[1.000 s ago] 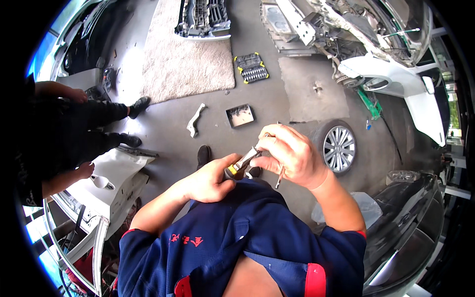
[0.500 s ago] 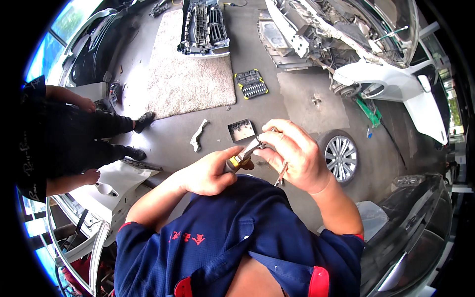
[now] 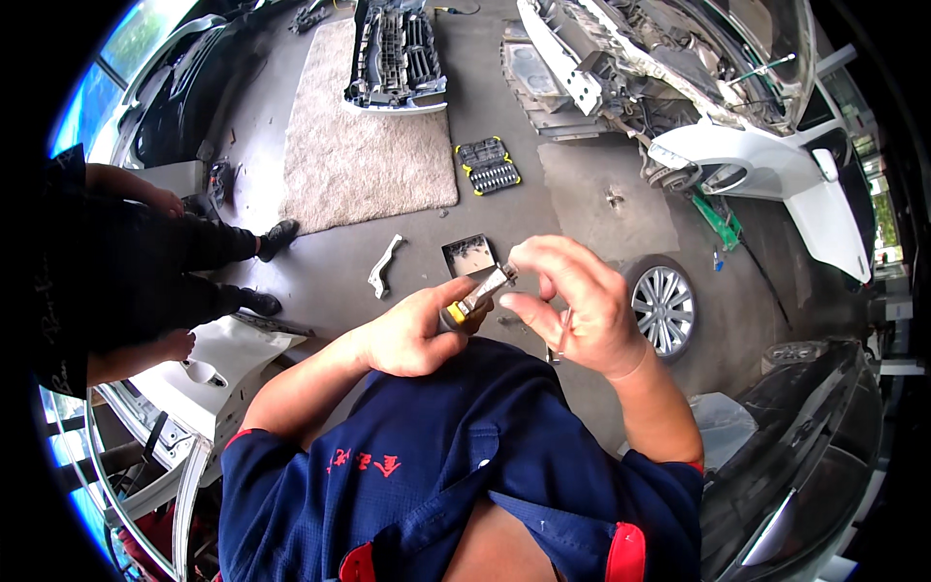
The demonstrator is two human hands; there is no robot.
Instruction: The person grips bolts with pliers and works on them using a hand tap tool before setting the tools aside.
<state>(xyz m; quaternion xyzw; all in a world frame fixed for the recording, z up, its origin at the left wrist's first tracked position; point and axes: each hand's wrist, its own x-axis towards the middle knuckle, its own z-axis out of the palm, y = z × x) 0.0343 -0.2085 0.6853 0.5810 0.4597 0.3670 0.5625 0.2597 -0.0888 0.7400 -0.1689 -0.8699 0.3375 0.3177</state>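
My left hand (image 3: 412,335) grips a small hand tool (image 3: 477,296) with a yellow-and-grey handle and a metal tip, held in front of my chest. My right hand (image 3: 572,306) is just right of it, thumb and fingers pinched at the tool's metal tip, where any small part is hidden by the fingers. A thin metal piece (image 3: 561,335) hangs below that palm. Both forearms come up from my blue shirt.
A loose wheel (image 3: 662,307) lies on the concrete floor at right. A small tray (image 3: 469,254), a white bracket (image 3: 385,265), a socket set (image 3: 488,165), a beige rug (image 3: 364,145) and a grille (image 3: 393,53) lie ahead. Another person (image 3: 126,272) stands left by a white panel (image 3: 218,373).
The view has tilted, so the floor items sit lower and nearer. My hands stay together on the tool, with the right fingers now closer on its tip.
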